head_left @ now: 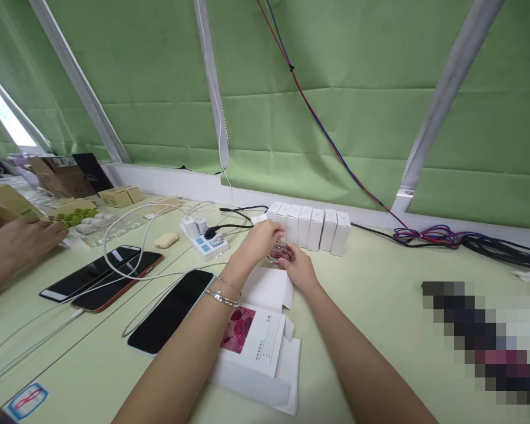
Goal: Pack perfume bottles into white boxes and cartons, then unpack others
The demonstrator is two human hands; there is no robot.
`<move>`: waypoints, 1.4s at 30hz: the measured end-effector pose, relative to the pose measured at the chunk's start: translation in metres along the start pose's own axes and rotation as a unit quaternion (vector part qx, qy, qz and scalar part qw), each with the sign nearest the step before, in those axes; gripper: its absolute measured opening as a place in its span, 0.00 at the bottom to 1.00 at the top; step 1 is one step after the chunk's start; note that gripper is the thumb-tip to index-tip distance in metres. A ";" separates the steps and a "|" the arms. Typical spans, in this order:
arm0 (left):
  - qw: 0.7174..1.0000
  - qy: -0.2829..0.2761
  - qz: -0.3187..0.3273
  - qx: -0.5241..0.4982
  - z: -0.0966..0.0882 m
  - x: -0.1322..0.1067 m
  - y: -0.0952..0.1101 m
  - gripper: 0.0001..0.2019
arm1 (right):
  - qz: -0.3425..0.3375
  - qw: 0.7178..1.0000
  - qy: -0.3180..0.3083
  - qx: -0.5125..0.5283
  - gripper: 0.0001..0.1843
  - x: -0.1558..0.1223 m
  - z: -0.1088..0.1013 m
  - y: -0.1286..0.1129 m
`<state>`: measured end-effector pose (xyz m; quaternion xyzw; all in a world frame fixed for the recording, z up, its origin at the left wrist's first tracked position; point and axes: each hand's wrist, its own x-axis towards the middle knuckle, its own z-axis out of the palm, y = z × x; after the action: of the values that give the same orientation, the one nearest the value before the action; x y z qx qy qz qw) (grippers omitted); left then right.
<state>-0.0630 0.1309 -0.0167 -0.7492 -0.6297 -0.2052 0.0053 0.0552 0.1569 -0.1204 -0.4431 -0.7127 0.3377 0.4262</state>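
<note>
The right hand [302, 270] curls closed around a clear packet [279, 254] of dark red pieces, just near of the white boxes [306, 229]. Whether the left hand [261, 240] grips its top cannot be told; steady, gentle support should serve best.

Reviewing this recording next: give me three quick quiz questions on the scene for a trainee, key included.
1. Multiple choice: which of the person's wrists wears the thin silver-coloured metal bracelets? A) left B) right
2. True or false: the right hand touches the small, shiny dark-red item.
3. Fill in: in the picture, the pale-mint-edged, black-screened phone lies to the ____ of the opened, rose-pictured white cardboard packaging.

Key: 1. A; 2. True; 3. left.
</note>
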 end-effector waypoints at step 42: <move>0.973 -0.196 -0.103 0.060 0.005 -0.011 -0.071 0.13 | 0.024 0.998 0.053 0.019 0.15 0.000 0.000 0.000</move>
<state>-0.1303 0.1370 -0.0424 -0.7043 -0.7035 -0.0157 -0.0939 0.0555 0.1573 -0.1201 -0.4691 -0.6722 0.3371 0.4631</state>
